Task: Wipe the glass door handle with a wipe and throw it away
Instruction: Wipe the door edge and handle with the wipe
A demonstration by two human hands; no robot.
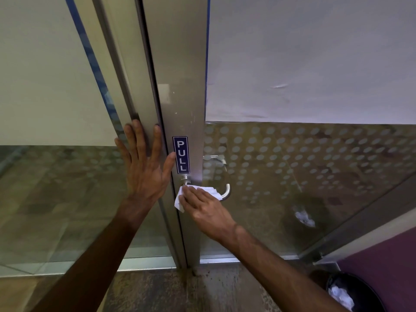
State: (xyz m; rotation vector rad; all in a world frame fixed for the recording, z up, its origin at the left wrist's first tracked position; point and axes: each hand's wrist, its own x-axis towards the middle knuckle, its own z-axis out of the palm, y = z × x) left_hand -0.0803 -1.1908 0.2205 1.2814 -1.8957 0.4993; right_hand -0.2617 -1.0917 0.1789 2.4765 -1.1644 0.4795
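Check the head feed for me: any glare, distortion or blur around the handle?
Head view: wide-angle bend curves the door frame; soft sheen, no harsh glare, on the handle; the wipe under the right hand reads sharp; the glass reflects it faintly; the bin sits dim.
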